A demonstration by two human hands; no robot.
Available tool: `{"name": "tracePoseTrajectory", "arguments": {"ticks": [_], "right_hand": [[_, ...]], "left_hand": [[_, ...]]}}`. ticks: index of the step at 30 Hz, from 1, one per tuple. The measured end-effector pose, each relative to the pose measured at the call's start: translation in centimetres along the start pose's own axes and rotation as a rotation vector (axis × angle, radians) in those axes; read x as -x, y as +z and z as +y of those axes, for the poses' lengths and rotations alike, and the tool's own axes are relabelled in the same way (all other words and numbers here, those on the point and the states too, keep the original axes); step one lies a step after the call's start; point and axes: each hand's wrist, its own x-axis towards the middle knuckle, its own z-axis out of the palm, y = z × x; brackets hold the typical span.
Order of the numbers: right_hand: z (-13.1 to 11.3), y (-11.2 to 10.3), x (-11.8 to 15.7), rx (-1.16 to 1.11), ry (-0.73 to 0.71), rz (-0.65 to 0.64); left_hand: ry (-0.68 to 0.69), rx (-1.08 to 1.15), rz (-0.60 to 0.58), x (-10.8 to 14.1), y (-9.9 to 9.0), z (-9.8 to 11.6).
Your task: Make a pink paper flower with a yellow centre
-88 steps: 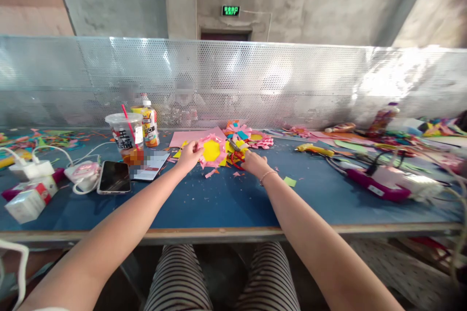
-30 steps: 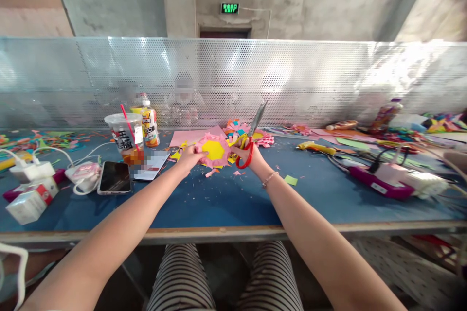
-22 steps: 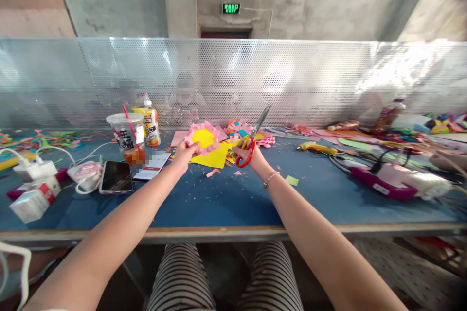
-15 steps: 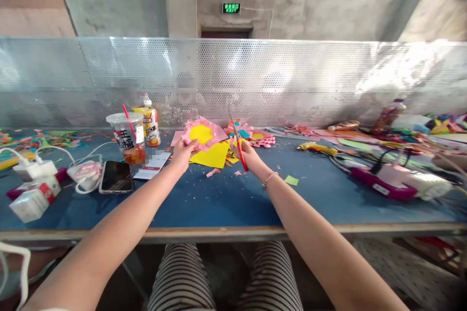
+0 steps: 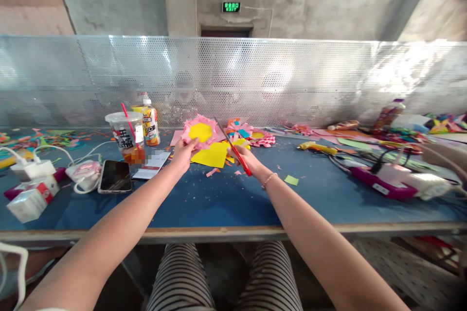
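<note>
My left hand [image 5: 184, 152] pinches the lower edge of a pink paper flower [image 5: 200, 132] with a yellow centre, held up above the table. In my right hand [image 5: 246, 156] is a pair of red-handled scissors [image 5: 241, 155], its blades pointing up and left toward the flower's right edge. Whether the blades touch the flower I cannot tell. Below the flower lies a sheet of yellow paper [image 5: 209, 156]. More pink paper flowers [image 5: 263, 139] rest just behind my right hand, with blue and orange bits among them.
To the left stand a plastic cup [image 5: 126, 136] with a red straw, a bottle [image 5: 150, 124] and a phone [image 5: 115, 176]. On the right lie a yellow glue gun [image 5: 316, 148] and a purple power strip [image 5: 383, 187]. A perforated metal panel [image 5: 233, 73] borders the table's back.
The scissors have swung from nearly upright to tilted left, their tips now nearer the flower. My left hand and the flower have barely moved.
</note>
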Motion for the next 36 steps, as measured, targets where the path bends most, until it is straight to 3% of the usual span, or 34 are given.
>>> {"name": "tracePoseTrajectory", "arguments": {"ticks": [4, 11, 36], "right_hand": [[-0.26, 0.36, 0.04, -0.068, 0.09, -0.057], [-0.13, 0.78, 0.29, -0.109, 0.087, -0.109], [-0.23, 0.57, 0.18, -0.143, 0.126, -0.122]], "left_hand": [[-0.004, 0.008, -0.021, 0.24, 0.16, 0.07], [-0.024, -0.042, -0.01, 0.25, 0.22, -0.09], [-0.084, -0.015, -0.048, 0.51, 0.27, 0.43]]}}
